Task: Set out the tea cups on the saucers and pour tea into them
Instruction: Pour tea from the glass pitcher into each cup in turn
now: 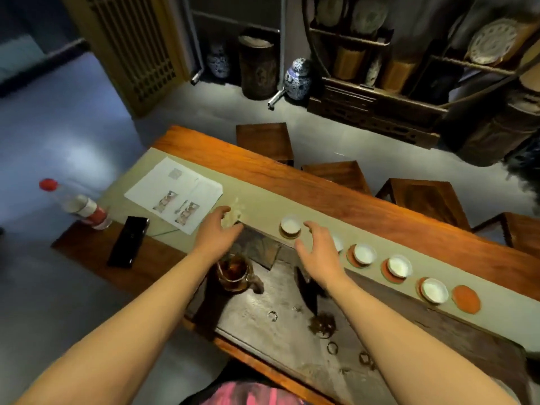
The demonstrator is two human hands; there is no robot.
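Several white tea cups stand in a row on the pale green runner [257,197]. The leftmost cup [290,224] sits on a brown saucer. Another cup [338,244] is half hidden behind my right hand. Three more cups [364,254] [399,265] [434,290] sit on orange saucers. One orange saucer [466,298] at the right end is bare. My right hand [317,249] hovers open beside the leftmost cup. My left hand [217,230] reaches, fingers curved, at a pale blurred object [232,216]. A glass pitcher of dark tea [233,273] stands below my left hand.
A dark stone tea tray [277,311] with small trinkets lies in front of me. A printed sheet [175,194], a black phone [128,241] and a red-capped bottle [79,206] lie to the left. Wooden stools [423,197] line the table's far side.
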